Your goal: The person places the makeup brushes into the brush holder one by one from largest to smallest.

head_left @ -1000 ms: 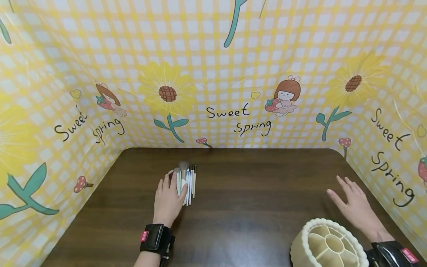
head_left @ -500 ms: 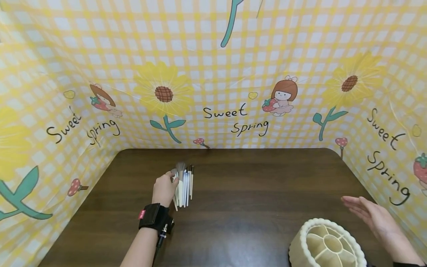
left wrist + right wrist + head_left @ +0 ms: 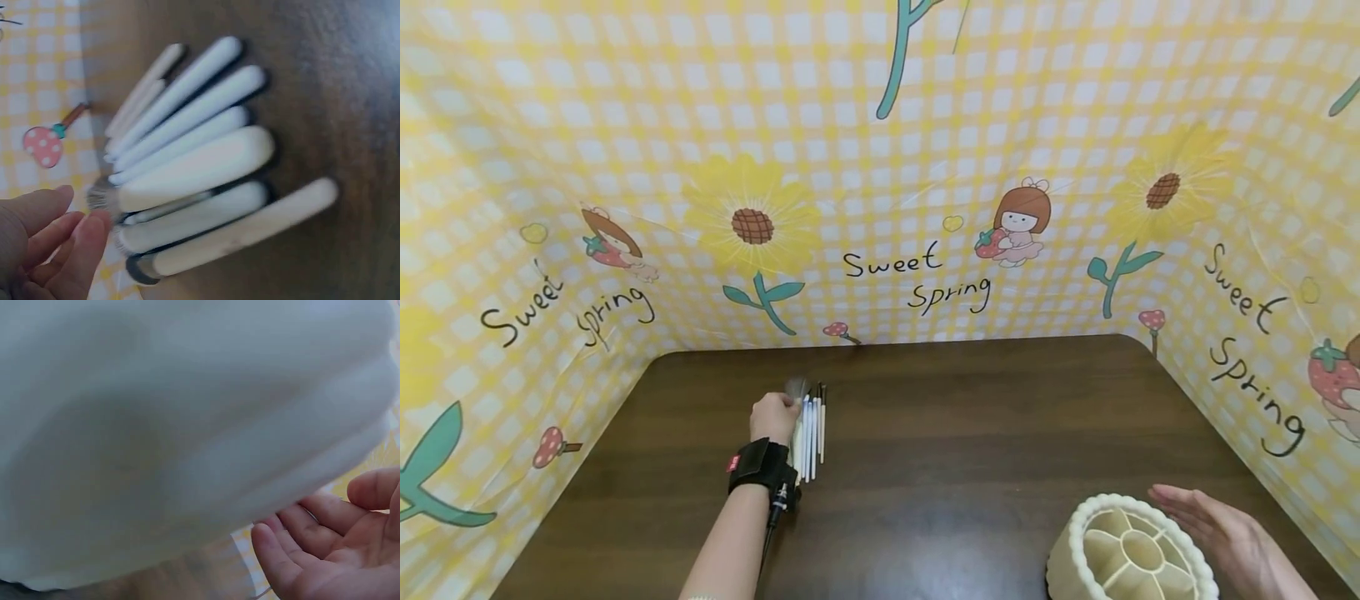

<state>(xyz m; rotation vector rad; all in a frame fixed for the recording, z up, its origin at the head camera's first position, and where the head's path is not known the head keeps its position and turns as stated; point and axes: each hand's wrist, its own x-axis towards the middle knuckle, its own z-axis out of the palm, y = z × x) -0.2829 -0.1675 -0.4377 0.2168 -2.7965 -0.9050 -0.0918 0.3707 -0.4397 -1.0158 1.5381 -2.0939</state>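
Observation:
Several makeup brushes [image 3: 808, 433] with pale handles lie side by side on the brown table, bristles toward the far edge; the left wrist view shows their handles [image 3: 200, 165] fanned out. My left hand [image 3: 775, 417] is at their bristle ends, its fingertips [image 3: 94, 228] loosely bent beside the bristles of a thick brush [image 3: 100, 197]. Front right stands a round cream brush holder [image 3: 1063, 554] with a scalloped rim and several compartments. My right hand [image 3: 1228, 529] is beside its right side, fingers [image 3: 319, 528] relaxed close to the holder's wall [image 3: 187, 456], nothing in the palm.
The dark wooden table [image 3: 940, 433] has rounded far corners. A yellow checked cloth [image 3: 880, 192] with flower prints rises behind it and along both sides. Black straps with a cable [image 3: 763, 467] sit on the left wrist.
My left hand has drawn its outstretched fingers in and moved to the bristle ends. The right hand has turned and come down toward the holder. The head view has shifted slightly.

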